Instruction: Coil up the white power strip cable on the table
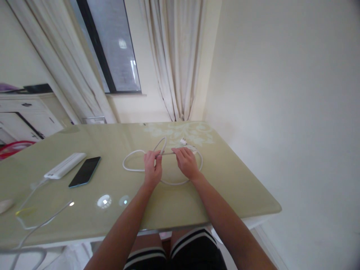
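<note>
A white cable [134, 170] lies in loose loops on the pale green tabletop [230, 180], with a white plug [183, 141] at its far end. My left hand [153, 167] is closed on a stretch of this cable, thumb and fingers pinching it. To the right, my right hand [186, 162] grips the same stretch, so a short straight length spans between the two hands. Loops of the cable run out to the left of my left hand and curve below and around my right hand.
On the left lie a black-screened phone [85, 171] and a white power strip [65, 165] with its cord. Another grey-white cable [46, 222] crosses the front left edge. A pale rounded object [5, 205] sits far left. A wall [281, 105] borders the table's right side.
</note>
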Demonstrator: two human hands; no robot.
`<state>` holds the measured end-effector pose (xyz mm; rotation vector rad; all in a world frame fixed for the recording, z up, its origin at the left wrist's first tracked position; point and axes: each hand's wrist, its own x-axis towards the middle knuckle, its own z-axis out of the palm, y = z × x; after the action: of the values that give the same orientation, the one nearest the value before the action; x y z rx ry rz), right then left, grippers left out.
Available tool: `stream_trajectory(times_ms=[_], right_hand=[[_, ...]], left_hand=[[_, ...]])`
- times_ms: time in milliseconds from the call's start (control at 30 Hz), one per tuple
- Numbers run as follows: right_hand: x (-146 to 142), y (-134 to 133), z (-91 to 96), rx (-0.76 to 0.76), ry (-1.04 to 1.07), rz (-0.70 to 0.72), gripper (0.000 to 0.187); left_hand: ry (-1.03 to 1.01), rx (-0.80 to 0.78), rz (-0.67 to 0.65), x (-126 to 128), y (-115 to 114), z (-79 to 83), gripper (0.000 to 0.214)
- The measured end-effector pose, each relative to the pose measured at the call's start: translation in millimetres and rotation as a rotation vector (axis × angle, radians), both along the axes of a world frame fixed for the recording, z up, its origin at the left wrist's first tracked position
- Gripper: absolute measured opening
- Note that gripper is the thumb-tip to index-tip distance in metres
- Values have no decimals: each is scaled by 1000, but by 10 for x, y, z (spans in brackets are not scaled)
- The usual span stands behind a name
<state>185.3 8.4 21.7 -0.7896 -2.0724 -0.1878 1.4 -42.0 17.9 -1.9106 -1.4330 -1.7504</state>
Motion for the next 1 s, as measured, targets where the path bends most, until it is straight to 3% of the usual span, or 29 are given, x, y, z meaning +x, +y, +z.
stream_trajectory(times_ms=[167,233,300,533,633,800,1000], right_hand=[[64,-31,9,68,18,-59,34],[78,-5,-7,4,65,-128,39],[69,31,-34,-114,81,-164,55],[-45,79,-161,-560,-86,81,30],[-38,99,-163,-648,53,148,27],[64,159,-111,-632,418,167,35],[55,91,-99,-597,356,226,35]], left_hand=[[-50,39,-9,-31,-14,15,25],[-90,43,10,-33,-8,12,25],[-156,57,63,-38,1,2,26],[-333,21,208,-133,35,-30,30],[-347,1,210,-179,43,6,31],[-205,67,273,-190,17,77,32],[116,47,216,-74,-45,-14,27]])
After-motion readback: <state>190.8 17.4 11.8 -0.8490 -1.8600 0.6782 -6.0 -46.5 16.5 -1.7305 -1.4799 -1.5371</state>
